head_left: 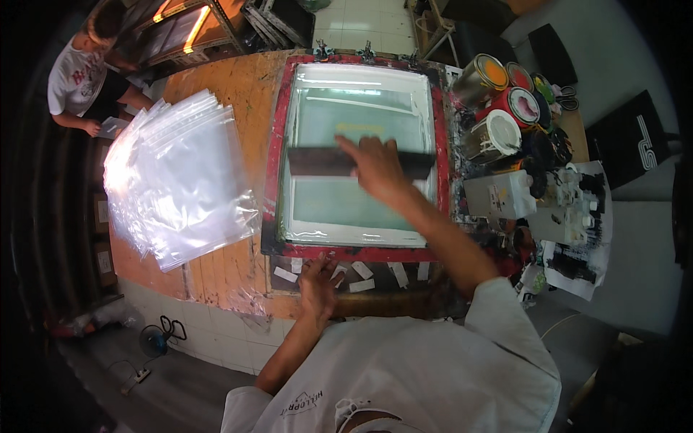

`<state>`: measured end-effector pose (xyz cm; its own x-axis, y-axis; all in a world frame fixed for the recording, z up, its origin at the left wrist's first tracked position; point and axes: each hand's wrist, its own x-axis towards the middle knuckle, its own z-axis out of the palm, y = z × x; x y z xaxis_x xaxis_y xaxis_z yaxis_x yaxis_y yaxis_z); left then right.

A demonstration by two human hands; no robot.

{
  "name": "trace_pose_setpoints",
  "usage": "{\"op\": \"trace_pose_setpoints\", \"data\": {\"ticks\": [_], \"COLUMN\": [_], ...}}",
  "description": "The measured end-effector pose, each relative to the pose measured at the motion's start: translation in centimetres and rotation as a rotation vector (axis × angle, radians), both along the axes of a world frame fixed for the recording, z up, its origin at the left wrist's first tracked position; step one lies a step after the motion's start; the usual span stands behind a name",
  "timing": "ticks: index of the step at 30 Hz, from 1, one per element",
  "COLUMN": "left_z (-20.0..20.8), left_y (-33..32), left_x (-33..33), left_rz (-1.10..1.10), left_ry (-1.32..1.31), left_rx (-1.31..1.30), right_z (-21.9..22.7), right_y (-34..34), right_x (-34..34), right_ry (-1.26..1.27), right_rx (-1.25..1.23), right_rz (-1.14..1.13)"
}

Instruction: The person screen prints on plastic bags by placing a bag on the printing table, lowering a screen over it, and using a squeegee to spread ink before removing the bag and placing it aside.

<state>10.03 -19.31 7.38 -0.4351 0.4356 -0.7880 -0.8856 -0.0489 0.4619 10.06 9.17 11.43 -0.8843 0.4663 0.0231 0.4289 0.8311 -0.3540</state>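
Note:
A screen-printing frame (277, 155) with red edges and a pale green mesh lies on the wooden table in front of me. My right hand (379, 167) grips a long dark squeegee (317, 162) laid crosswise over the mesh, its index finger pointing out over the blade's far side. A small yellowish print area (361, 127) shows on the mesh just beyond the squeegee. My left hand (317, 283) is at the frame's near edge, fingers bent and apart, with fingertips by the red rim; nothing is seen in it. Several small white pieces (362, 270) lie beside it.
Fanned clear plastic bags (191, 180) cover the table's left part. Along the right stand ink cans (491, 72), a white jug (505, 196) and ink-stained paper (577, 267). Clamps (368, 50) sit at the frame's far edge. Another person (79, 79) is at the far left.

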Motion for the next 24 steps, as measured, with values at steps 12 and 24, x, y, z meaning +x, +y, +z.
{"op": "trace_pose_setpoints", "data": {"ticks": [12, 24], "left_z": [12.0, 0.7], "left_y": [2.1, 26.8], "left_x": [-4.3, -23.8], "left_rz": [-0.067, -0.315], "left_ry": [0.320, 1.249], "left_rx": [0.412, -0.180], "right_z": [12.9, 30.4], "right_y": [-11.5, 1.3], "right_x": [5.0, -1.5], "right_ry": [0.314, 0.281], "right_rx": [0.351, 0.195], "right_rz": [-0.101, 0.003]}}
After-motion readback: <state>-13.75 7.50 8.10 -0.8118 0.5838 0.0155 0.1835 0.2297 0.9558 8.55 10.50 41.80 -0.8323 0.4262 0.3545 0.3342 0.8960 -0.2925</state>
